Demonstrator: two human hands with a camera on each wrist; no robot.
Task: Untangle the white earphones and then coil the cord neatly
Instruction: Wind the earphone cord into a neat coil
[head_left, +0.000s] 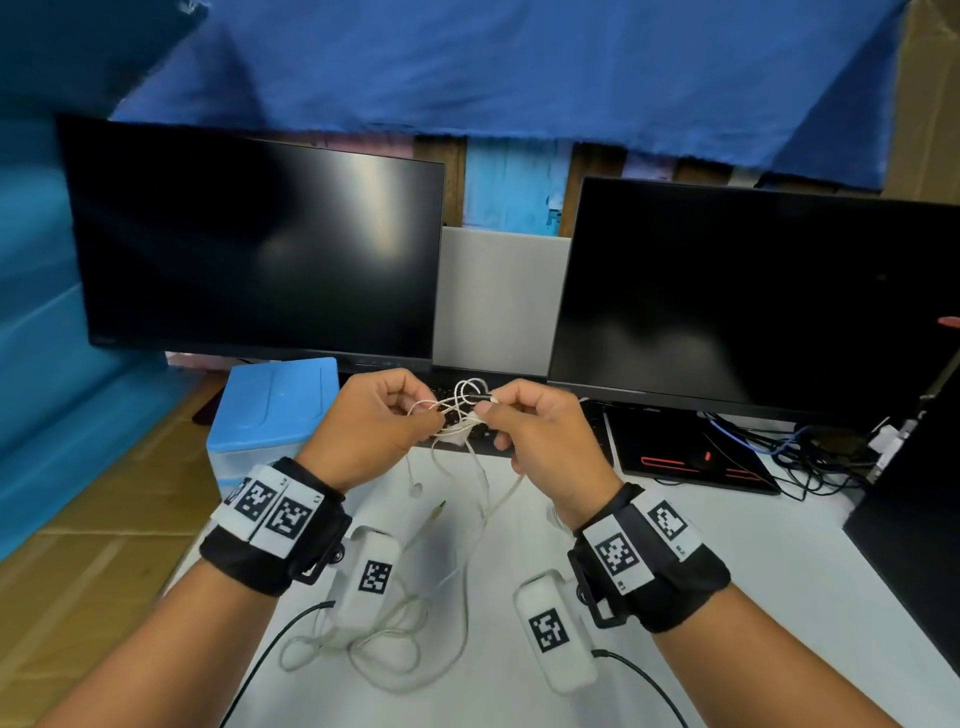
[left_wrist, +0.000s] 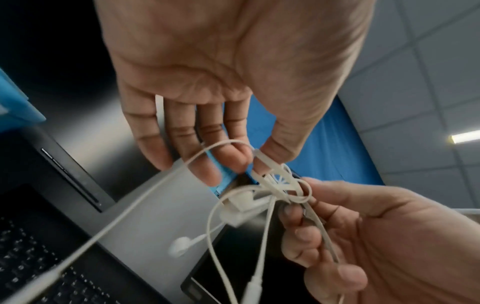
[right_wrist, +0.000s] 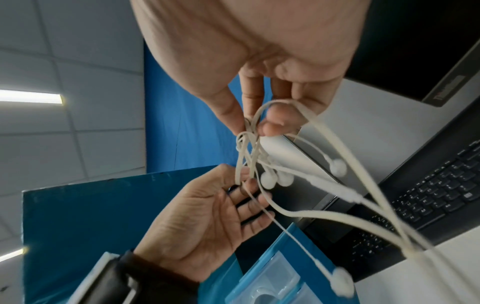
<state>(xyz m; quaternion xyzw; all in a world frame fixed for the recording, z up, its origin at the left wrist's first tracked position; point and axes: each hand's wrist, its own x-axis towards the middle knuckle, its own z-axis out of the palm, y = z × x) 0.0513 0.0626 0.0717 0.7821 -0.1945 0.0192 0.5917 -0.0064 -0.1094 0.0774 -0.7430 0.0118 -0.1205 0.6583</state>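
Observation:
The white earphones are bunched into a knot (head_left: 466, 408) held in the air between both hands, above the white desk (head_left: 779, 561). My left hand (head_left: 434, 415) pinches a strand at the knot's left side between thumb and forefinger (left_wrist: 275, 152). My right hand (head_left: 485, 408) pinches the knot's right side, its lower fingers curled round more cord (left_wrist: 311, 218). Earbuds (right_wrist: 267, 180) dangle just under the knot (right_wrist: 249, 148). The rest of the cord hangs down and lies in loose loops (head_left: 395, 642) on the desk; the plug (head_left: 437, 512) hangs below.
Two dark monitors (head_left: 260, 249) (head_left: 753, 296) stand behind the hands, with a laptop keyboard (head_left: 597, 431) under them. A blue-lidded plastic box (head_left: 270, 410) sits at the left. Two white tagged devices (head_left: 371, 571) (head_left: 553, 631) with black leads lie near the wrists. Loose cables (head_left: 795, 457) crowd the right.

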